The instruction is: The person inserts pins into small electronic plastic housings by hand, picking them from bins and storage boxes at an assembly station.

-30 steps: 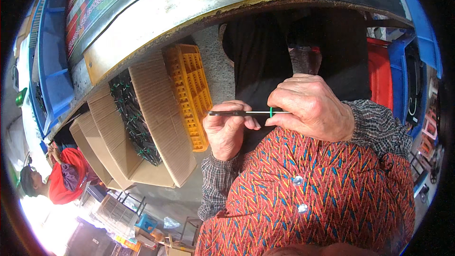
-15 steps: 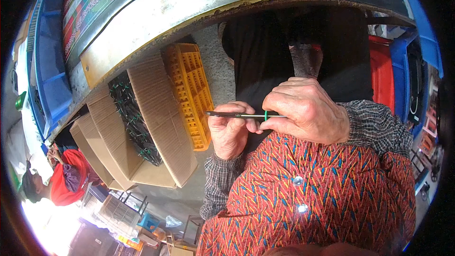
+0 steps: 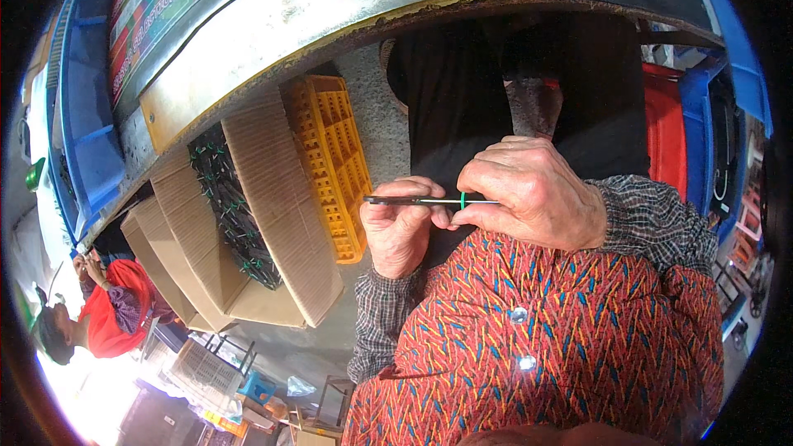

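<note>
Both my hands are in front of my chest, over a red patterned shirt, holding a thin dark rod (image 3: 409, 199) level between them. My left hand (image 3: 399, 235) grips the rod from below with thumb and fingers. My right hand (image 3: 537, 194) pinches the rod's right part, where a small green ring (image 3: 463, 197) sits on it. The rod's right end is hidden under my right fingers. Checked sleeves cover both wrists.
A yellow plastic crate (image 3: 330, 157) stands left of my hands, beside cardboard boxes (image 3: 277, 198). One box holds several dark parts with green bits (image 3: 227, 206). Blue crates (image 3: 91, 140) and a red crate (image 3: 665, 136) flank the view. A person in a red top (image 3: 107, 322) is at the lower left.
The green ring and my right fingertips have shifted slightly left along the rod. Both hands otherwise hold nearly the same place.
</note>
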The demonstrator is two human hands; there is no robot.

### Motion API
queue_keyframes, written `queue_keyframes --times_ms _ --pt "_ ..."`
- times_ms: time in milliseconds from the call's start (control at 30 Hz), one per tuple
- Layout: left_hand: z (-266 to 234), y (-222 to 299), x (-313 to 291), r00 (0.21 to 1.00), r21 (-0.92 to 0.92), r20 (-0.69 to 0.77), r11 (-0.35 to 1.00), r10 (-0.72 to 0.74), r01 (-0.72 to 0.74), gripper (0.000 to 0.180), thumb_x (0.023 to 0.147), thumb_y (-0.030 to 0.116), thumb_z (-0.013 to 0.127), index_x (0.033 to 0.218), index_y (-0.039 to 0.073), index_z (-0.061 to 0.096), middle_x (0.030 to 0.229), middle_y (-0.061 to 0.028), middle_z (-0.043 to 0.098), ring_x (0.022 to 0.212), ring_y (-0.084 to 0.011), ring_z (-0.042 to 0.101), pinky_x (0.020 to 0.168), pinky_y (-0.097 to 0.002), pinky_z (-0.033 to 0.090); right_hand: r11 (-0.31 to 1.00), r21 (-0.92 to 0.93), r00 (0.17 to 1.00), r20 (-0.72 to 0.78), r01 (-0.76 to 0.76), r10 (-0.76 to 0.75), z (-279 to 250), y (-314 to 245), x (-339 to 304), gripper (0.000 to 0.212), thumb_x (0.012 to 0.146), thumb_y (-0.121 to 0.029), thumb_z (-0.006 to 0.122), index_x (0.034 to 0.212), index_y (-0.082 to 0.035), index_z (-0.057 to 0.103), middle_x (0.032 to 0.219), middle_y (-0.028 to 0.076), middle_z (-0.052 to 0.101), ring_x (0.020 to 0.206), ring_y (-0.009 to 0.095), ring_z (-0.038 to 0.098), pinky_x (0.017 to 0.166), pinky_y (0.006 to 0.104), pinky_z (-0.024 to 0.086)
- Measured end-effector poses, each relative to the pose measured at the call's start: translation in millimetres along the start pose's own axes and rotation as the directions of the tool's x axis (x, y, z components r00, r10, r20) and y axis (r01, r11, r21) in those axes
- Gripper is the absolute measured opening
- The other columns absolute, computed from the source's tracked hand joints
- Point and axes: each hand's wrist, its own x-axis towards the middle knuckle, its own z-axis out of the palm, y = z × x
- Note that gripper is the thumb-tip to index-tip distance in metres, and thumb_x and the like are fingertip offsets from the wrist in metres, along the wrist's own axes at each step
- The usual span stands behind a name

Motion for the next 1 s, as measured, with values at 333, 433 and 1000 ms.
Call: queue_keyframes --times_ms 333,433,1000 --pt "-0.1 1.1 -0.9 1.0 0.049 -0.01 0.999 0.001 -0.001 0.018 0.085 0.002 0.064 0.101 -0.004 0.059 0.096 -0.0221 0.059 0.07 -0.0229 0.062 0.061 -0.0349 0.055 1.0 0.004 1.0 0.009 -0.006 0.006 0.6 0.3 -0.2 0.028 0.076 -0.021 0.069 0.07 -0.002 0.049 0.063 0.014 0.051 0.062 0.034 0.055 0.058 0.0417 0.043" --pt "0.3 1.0 -0.7 1.0 0.036 -0.011 0.999 -0.003 0.003 0.018 0.085 0.001 0.064 0.101 -0.004 0.059 0.097 -0.0223 0.059 0.07 -0.0229 0.063 0.061 -0.035 0.055 1.0 0.009 1.0 0.008 -0.021 0.021 0.6 0.1 -1.1 0.028 0.077 -0.021 0.069 0.07 -0.002 0.049 0.063 0.014 0.051 0.061 0.035 0.055 0.057 0.042 0.043" --pt "17.0 32.0 2.1 0.999 0.502 0.033 0.865 -0.015 -0.004 0.013 0.085 -0.009 0.058 0.097 -0.007 0.061 0.096 -0.0177 0.062 0.073 -0.0204 0.065 0.067 -0.0299 0.055 0.992 0.077 0.993 0.062 -0.1 0.095 -6.9 -5.0 -7.0 0.022 0.075 -0.015 0.073 0.076 -0.001 0.057 0.061 0.008 0.052 0.056 0.023 0.055 0.052 0.0347 0.04"
